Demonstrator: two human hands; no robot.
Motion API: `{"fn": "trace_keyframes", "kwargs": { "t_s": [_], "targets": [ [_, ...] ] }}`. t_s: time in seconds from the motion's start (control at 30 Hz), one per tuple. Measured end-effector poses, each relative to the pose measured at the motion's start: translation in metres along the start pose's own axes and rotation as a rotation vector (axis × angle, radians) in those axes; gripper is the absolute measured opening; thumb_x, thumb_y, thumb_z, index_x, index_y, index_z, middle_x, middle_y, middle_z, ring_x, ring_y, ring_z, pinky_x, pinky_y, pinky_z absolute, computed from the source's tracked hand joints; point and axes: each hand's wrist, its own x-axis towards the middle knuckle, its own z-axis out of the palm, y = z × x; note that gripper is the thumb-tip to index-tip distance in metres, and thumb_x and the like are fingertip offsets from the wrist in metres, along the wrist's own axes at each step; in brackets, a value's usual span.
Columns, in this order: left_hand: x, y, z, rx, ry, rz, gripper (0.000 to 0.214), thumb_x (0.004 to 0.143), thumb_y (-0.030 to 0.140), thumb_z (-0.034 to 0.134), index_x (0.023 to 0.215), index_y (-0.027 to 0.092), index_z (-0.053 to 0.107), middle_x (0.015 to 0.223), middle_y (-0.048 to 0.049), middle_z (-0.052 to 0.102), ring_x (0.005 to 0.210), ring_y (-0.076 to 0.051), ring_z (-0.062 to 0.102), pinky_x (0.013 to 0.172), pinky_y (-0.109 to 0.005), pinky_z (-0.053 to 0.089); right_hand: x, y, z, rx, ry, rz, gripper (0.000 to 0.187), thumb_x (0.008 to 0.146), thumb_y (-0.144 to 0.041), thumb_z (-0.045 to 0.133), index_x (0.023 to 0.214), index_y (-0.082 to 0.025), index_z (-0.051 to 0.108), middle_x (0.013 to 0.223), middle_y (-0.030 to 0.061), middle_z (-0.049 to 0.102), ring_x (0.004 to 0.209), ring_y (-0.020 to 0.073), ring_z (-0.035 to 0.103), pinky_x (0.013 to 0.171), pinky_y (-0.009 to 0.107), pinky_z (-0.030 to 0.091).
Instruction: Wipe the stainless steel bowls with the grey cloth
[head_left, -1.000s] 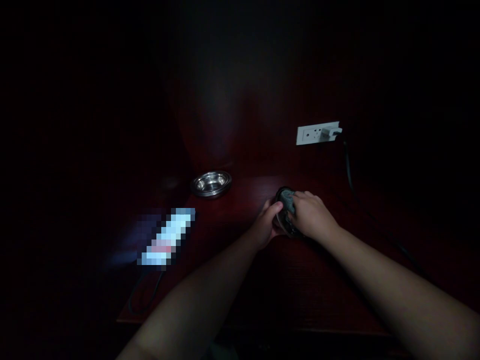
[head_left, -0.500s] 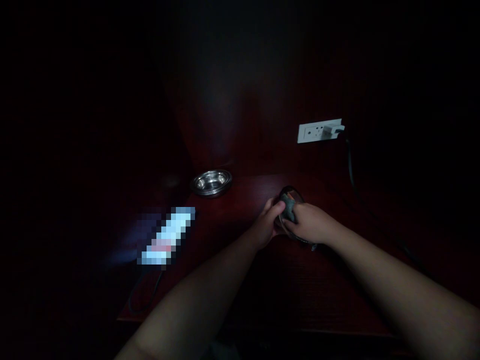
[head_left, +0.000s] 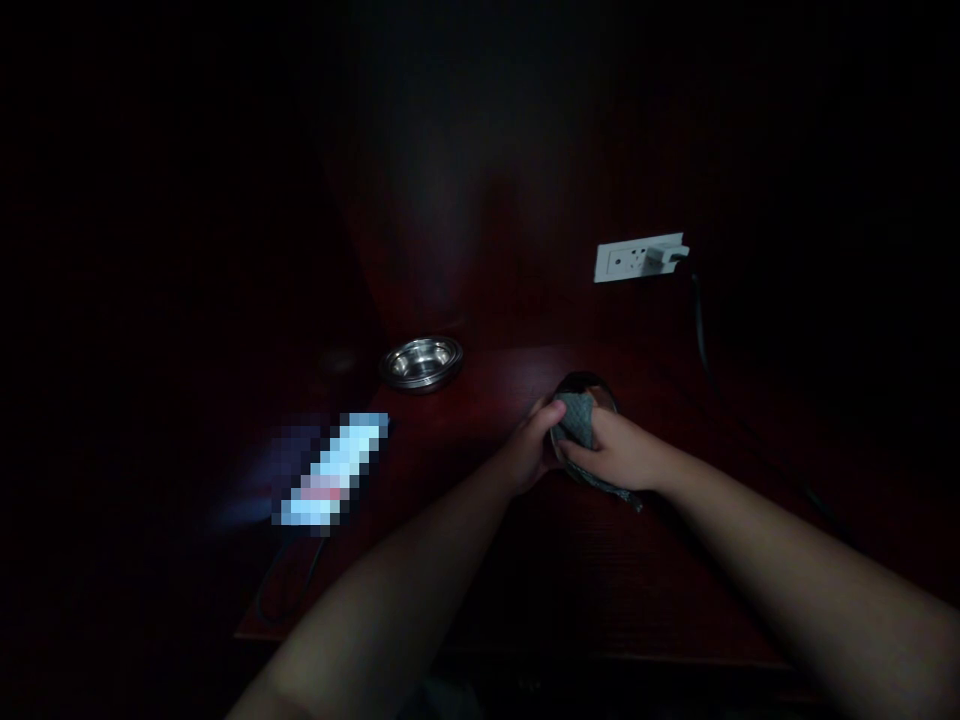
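Note:
My left hand [head_left: 534, 446] is closed on the left side of a round, shiny bowl [head_left: 580, 381], its thumb over the rim. The bowl is tipped so that its inside faces me, and much of it is hidden by my fingers and a cloth. My right hand [head_left: 628, 450] presses the grey-green, textured cloth [head_left: 576, 418] into the bowl, fingers inside. A loose end of the cloth hangs out below my right hand. Both hands are just above the dark red table [head_left: 465, 450].
Nested metal bowls [head_left: 421, 362] stand at the table's back left. A lit, blurred-out phone-like screen [head_left: 334, 470] lies to the left with a thin cable beneath it. A wall socket [head_left: 621, 260] at the back right holds a plug with a black cord [head_left: 700, 320]. The surroundings are very dark.
The cloth lies flatter and shows more inside the bowl, with its loose end hanging farther out to the right. My right hand has shifted slightly; the left keeps its hold.

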Motion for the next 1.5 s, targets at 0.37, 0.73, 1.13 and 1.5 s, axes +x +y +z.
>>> {"fn": "trace_keyframes", "kwargs": {
  "t_s": [0.37,0.73,1.13,1.5],
  "targets": [
    [0.000,0.005,-0.004,-0.017,-0.062,-0.138,0.049,0.059,0.046,0.064,0.097,0.015,0.064,0.086,-0.0090,0.073,0.088,-0.027,0.066,0.075,-0.033,0.047,0.000,0.005,0.003,0.088,-0.001,-0.067,0.012,0.086,-0.027,0.054,0.088,-0.018,0.062,0.085,0.0059,0.067,0.079,0.0195,0.063,0.079,0.035,0.052],
    [0.000,0.007,-0.006,-0.071,-0.070,-0.157,0.040,0.058,0.034,0.063,0.093,0.015,0.065,0.077,-0.0045,0.070,0.073,-0.020,0.063,0.069,-0.030,0.046,-0.001,0.007,0.005,0.063,-0.005,-0.068,0.013,0.085,-0.028,0.055,0.087,-0.018,0.063,0.084,0.0063,0.068,0.079,0.0207,0.065,0.078,0.036,0.052],
    [0.002,0.008,-0.004,-0.080,-0.005,-0.195,0.038,0.071,0.041,0.055,0.096,0.015,0.066,0.093,-0.0110,0.073,0.094,-0.027,0.066,0.083,-0.038,0.050,0.001,0.010,0.004,-0.067,0.161,-0.061,0.026,0.083,-0.030,0.059,0.105,-0.016,0.059,0.105,0.0127,0.067,0.098,0.0275,0.063,0.093,0.045,0.048],
    [0.005,0.008,-0.007,-0.071,-0.004,-0.211,0.037,0.066,0.032,0.052,0.095,0.013,0.066,0.085,-0.0102,0.072,0.085,-0.025,0.066,0.078,-0.038,0.050,0.001,0.011,0.004,-0.054,0.273,0.055,0.023,0.078,-0.032,0.059,0.095,-0.017,0.057,0.095,0.0123,0.066,0.091,0.0279,0.064,0.084,0.045,0.051]
  ]
}}
